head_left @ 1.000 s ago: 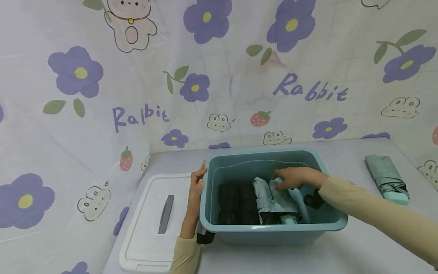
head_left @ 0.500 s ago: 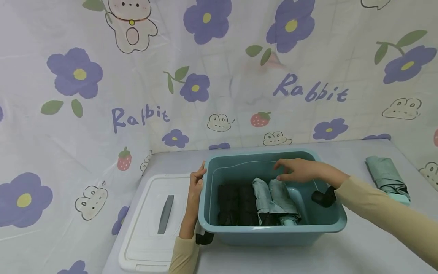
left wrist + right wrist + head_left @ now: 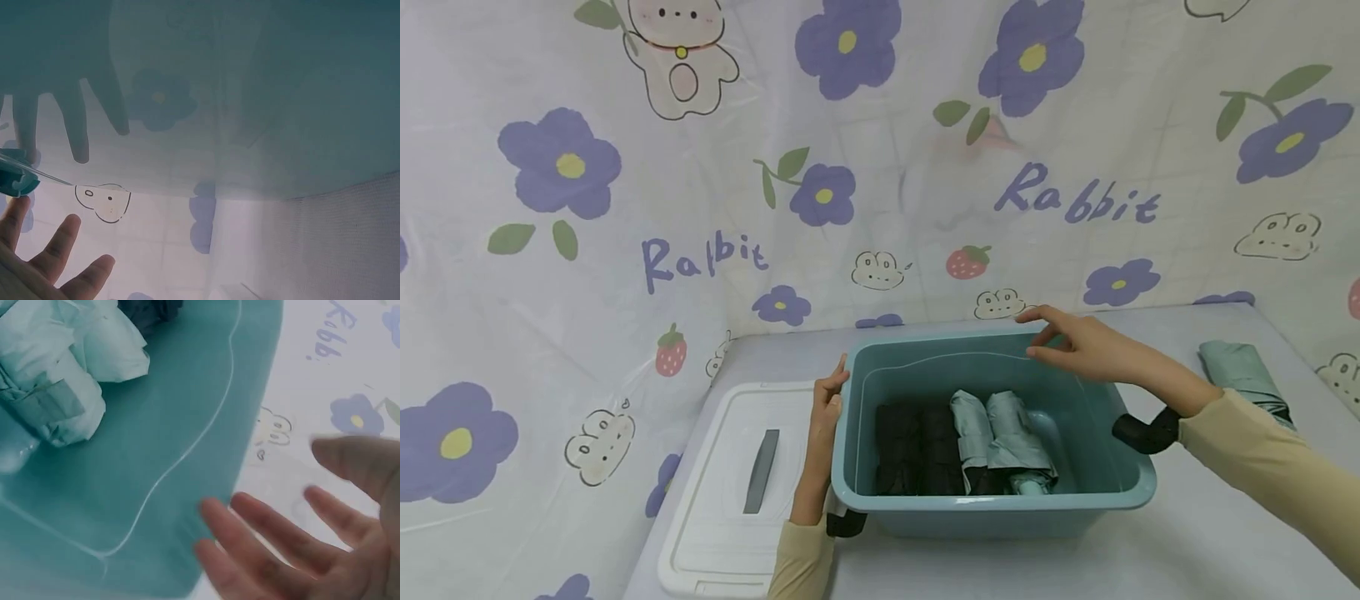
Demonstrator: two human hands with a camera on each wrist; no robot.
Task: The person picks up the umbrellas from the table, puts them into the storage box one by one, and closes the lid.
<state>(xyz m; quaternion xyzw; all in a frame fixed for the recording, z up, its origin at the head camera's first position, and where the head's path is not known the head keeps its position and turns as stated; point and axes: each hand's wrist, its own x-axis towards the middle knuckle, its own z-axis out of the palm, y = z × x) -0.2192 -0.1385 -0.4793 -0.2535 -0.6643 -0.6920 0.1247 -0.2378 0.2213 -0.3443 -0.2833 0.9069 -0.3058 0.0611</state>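
In the head view a teal storage bin holds two black rolled bundles on its left and two pale green folded umbrellas beside them. My left hand rests along the outside of the bin's left wall; its fingers spread near the teal plastic in the left wrist view. Over the back right of the rim hovers my right hand, with nothing in it. Its fingers are apart and loosely extended in the right wrist view, well away from the pale green bundles.
A white lid with a grey handle lies left of the bin. Another pale green folded umbrella lies on the table at the right, partly behind the right sleeve. A flower-printed curtain stands behind the table.
My right hand has lifted from the right pale green umbrella inside the bin, moving up and back to the far rim. The left hand stays at the bin's left wall.
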